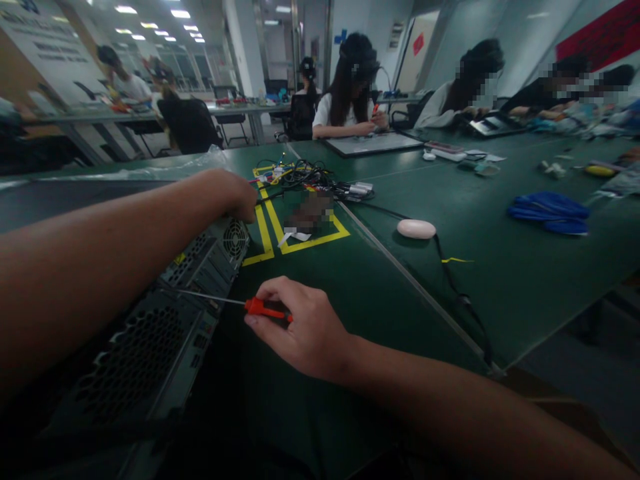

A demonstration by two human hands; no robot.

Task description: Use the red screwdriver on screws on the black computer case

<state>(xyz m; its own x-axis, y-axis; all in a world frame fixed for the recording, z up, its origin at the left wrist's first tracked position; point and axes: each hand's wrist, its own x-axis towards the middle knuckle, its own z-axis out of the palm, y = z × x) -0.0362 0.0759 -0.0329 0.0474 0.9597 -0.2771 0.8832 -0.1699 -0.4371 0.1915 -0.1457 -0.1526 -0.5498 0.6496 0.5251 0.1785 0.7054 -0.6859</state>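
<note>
A desktop computer case (200,267) lies at the left, its rear side with vents and ports facing right. My left hand (237,193) is at the case's far upper corner, curled down against it; most of its fingers are hidden. In my right hand (305,327) is a screwdriver (256,307) with a red handle, pinched between thumb and fingers. Its long thin shaft points left at the rear of the case. Shadow and the dim light keep me from telling whether the tip touches a screw.
Behind the case, a tangle of cables (310,175) lies by yellow tape marks (315,243) on the green table (370,300). A pale oval object (416,229) sits on a black cable, with a blue bundle (550,212) farther right. Several people work across the table.
</note>
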